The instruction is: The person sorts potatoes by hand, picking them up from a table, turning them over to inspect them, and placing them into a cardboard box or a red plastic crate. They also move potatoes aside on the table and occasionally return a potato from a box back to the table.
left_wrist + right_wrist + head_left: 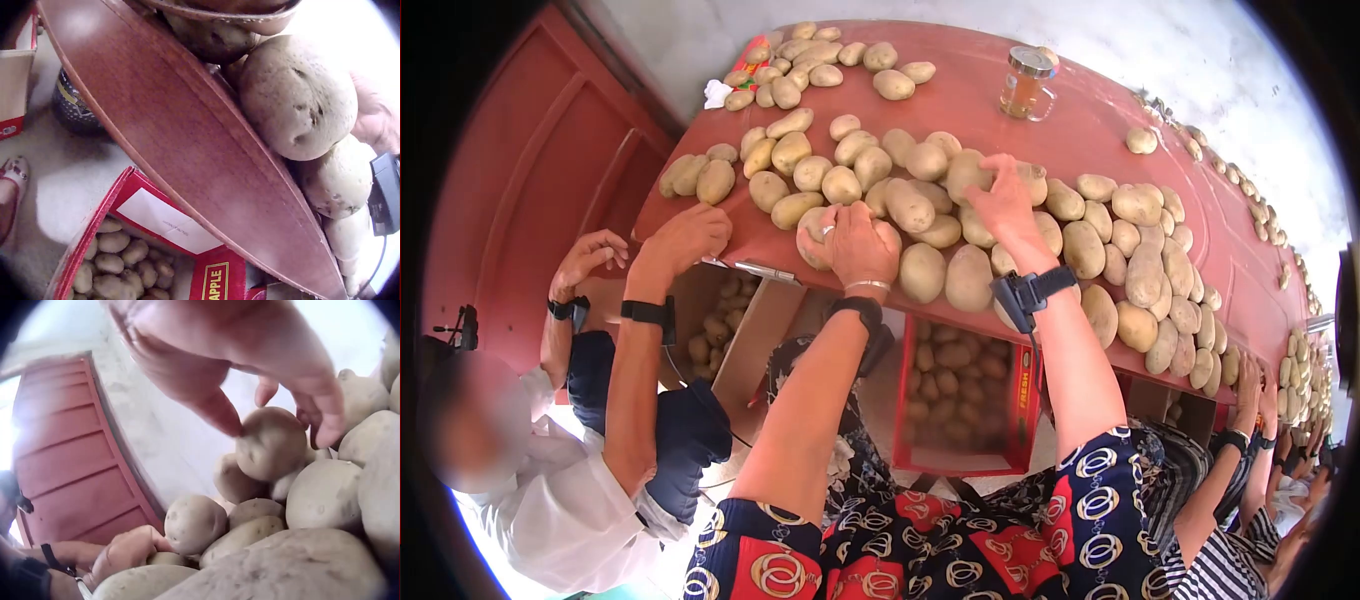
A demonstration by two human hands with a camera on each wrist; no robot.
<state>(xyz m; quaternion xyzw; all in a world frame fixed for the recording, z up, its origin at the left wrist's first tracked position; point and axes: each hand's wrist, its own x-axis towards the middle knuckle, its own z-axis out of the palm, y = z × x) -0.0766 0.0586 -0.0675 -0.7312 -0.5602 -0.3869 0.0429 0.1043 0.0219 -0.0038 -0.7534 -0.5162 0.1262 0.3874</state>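
Observation:
My right hand (1003, 200) reaches over the middle of the potato row and grips a potato (272, 444) between thumb and fingers, above other potatoes. Nearer the table's front edge, my left hand (860, 245) lies palm down with its fingers curled over a potato (811, 238), a ring and a bracelet on it. The left palm hides part of what it holds. Beside it, large potatoes (968, 278) line the edge. In the left wrist view, a knobbly pale potato (299, 97) sits between the two hands.
The red table (940, 90) carries many potatoes and a lidded glass mug (1022, 85). Below the edge stands a red box of potatoes (960, 465), with a cardboard box (750, 335) to its left. A person (570, 470) works at the left; others sit at right.

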